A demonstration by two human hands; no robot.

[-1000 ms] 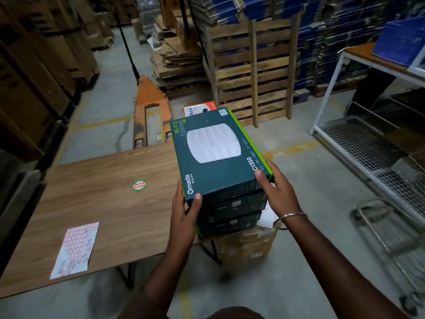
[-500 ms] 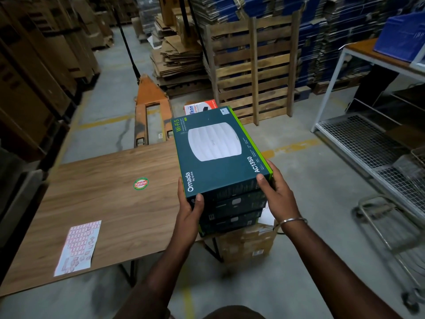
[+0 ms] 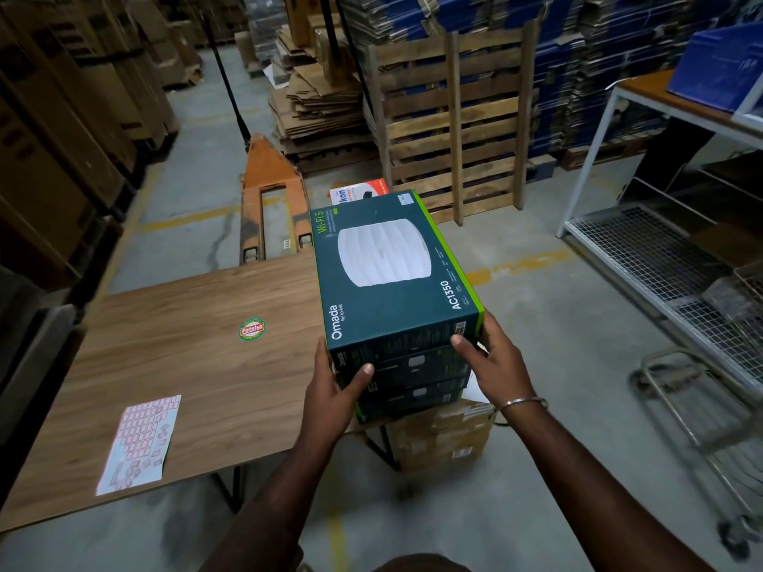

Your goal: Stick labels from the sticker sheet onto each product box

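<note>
Both hands [image 3: 336, 386] [image 3: 493, 365] curled, gripping

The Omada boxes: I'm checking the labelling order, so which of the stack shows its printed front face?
The top box: its face with the white disc picture and AC1350 print shows. The two boxes under it show only dark end faces between both hands.

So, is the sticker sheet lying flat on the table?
Mostly flat. The sticker sheet lies spread on the table; some labels near its lower end look peeled.

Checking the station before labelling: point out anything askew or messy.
The sticker sheet lies crooked near the table's front edge, with loose peeled labels bunched at its lower end. The stack of boxes, gripped by both hands, sits squarely aligned.
</note>
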